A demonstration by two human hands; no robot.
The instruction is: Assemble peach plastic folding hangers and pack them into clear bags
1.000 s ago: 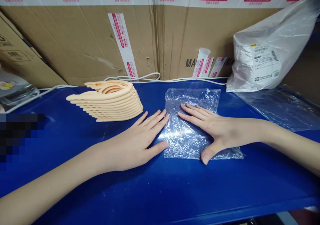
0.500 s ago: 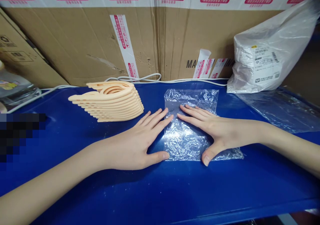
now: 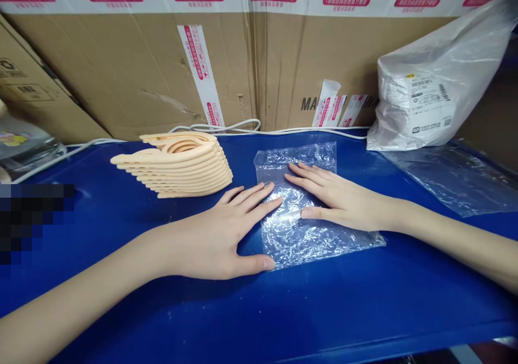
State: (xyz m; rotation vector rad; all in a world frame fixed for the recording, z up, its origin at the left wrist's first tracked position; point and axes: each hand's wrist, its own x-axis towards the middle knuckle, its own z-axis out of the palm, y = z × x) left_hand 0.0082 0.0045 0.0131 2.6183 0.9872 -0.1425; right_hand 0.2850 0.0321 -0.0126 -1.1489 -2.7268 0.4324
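Note:
A crinkled clear plastic bag [image 3: 307, 234] lies flat on the blue table [image 3: 283, 310]. My left hand [image 3: 218, 234] rests open on the table at the bag's left edge, fingertips and thumb touching it. My right hand [image 3: 335, 199] lies open and flat on top of the bag, fingers pointing left, thumb tucked in alongside. A fanned stack of peach-coloured flat curved pieces [image 3: 182, 161] sits just beyond my left hand.
Large cardboard boxes [image 3: 251, 61] wall off the back. A white cable [image 3: 243, 126] runs along their foot. A white plastic bag with a labelled packet [image 3: 429, 99] stands at the right, more clear plastic film [image 3: 457, 177] in front of it.
The clear bag has slid and turned slightly to the left under my hands. My right thumb has drawn in from the bag's front edge onto the bag. My left hand barely moved.

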